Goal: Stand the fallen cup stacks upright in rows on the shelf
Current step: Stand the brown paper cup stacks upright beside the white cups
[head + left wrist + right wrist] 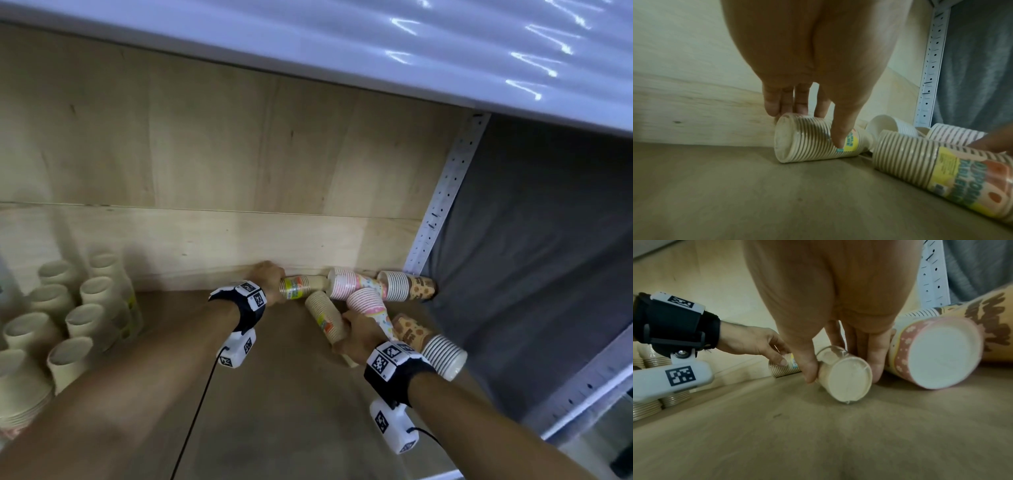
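Several wrapped cup stacks lie fallen in the shelf's back right corner. My left hand [274, 278] [812, 128] grips a cream stack [303, 286] [807, 146] lying along the back wall, thumb in front and fingers behind. My right hand [354, 337] [843, 377] grips a second cream stack [323, 320] [849, 384] lying on the shelf board, thumb on its left and fingers on its right. Pink striped stacks [346, 282] [941, 353] and brown printed stacks [409, 286] lie beside and behind it.
Upright cream cup stacks [68, 308] [651, 404] stand in rows at the left of the wooden shelf [274, 411]. A perforated white post [445, 192] and grey cloth [531, 257] close the right side. Another brown stack [433, 347] lies near my right wrist.
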Demonstrator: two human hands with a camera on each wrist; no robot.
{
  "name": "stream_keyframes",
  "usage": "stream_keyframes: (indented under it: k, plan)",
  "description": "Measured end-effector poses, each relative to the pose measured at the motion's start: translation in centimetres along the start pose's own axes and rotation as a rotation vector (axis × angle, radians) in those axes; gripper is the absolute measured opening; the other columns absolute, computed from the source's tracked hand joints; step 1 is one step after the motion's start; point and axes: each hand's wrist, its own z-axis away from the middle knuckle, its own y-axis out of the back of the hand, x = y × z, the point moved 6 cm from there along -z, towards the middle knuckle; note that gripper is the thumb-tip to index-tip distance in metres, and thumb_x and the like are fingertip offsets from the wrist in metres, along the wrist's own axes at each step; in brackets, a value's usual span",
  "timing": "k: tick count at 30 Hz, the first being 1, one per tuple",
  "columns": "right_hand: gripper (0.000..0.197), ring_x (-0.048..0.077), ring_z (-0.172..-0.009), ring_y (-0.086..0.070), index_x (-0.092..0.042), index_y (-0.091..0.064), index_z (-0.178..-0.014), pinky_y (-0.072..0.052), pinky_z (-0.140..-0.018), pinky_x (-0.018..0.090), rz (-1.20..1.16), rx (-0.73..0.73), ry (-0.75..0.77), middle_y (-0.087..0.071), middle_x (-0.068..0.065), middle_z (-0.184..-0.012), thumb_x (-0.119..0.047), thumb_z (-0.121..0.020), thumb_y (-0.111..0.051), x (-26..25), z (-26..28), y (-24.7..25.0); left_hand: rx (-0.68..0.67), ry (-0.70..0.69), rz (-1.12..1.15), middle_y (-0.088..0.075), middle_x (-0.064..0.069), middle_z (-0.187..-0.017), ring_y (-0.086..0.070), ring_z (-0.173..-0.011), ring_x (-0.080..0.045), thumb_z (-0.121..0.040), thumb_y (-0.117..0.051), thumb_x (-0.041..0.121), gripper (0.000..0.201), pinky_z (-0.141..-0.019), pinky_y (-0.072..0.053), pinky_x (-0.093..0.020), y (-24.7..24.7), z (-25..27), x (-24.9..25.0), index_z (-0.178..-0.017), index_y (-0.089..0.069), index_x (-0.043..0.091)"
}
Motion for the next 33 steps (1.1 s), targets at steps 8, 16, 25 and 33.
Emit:
stream_keyframes:
  k: [8,16,25,33]
  plan:
    - [0.072,0.023,-0.114,-0.057,-0.017,-0.048,-0.136,-0.049,-0.089,0.031,-0.033,0.012,-0.014,-0.059,0.005,-0.126,-0.032,-0.073,-0.078,0.3,-0.2,-0.2,-0.043,-0.043,0.050,-0.061,-0.004,-0.109,-0.061,-0.094,-0.024,-0.069,-0.085,0.021,0.055,-0.079,-0.051,-0.034,-1.3,-0.3,-0.5,-0.112,-0.052,0.016]
    - [0.069,0.022,-0.112,-0.058,-0.016,-0.050,-0.135,-0.051,-0.088,0.032,-0.038,0.020,-0.007,-0.060,0.005,-0.123,-0.032,-0.074,-0.078,0.1,0.2,0.2,-0.087,-0.048,0.048,-0.060,-0.004,-0.120,-0.060,-0.106,-0.025,-0.069,-0.085,0.024,0.066,-0.089,-0.051,-0.036,-1.1,0.3,-0.8,-0.126,-0.053,0.017]
    - [0.047,0.021,-0.108,-0.060,-0.020,-0.058,-0.126,-0.050,-0.090,0.030,-0.088,0.065,0.040,-0.063,0.003,-0.117,-0.032,-0.082,-0.066,-1.0,1.7,3.0,-0.143,-0.065,0.291,-0.061,-0.007,-0.117,-0.068,-0.090,-0.031,-0.073,-0.081,0.006,0.079,-0.067,-0.062,-0.045,0.8,3.0,-0.6,-0.141,-0.043,0.021]
    - [0.039,0.022,-0.112,-0.059,-0.020,-0.062,-0.116,-0.040,-0.098,0.028,-0.063,0.179,0.038,-0.064,0.004,-0.112,-0.025,-0.078,-0.068,-3.7,2.7,6.7,-0.073,-0.055,0.401,-0.058,-0.005,-0.111,-0.063,-0.096,-0.026,-0.066,-0.082,0.011,0.067,-0.074,-0.060,-0.043,2.4,6.5,-0.1,-0.120,-0.042,0.019]
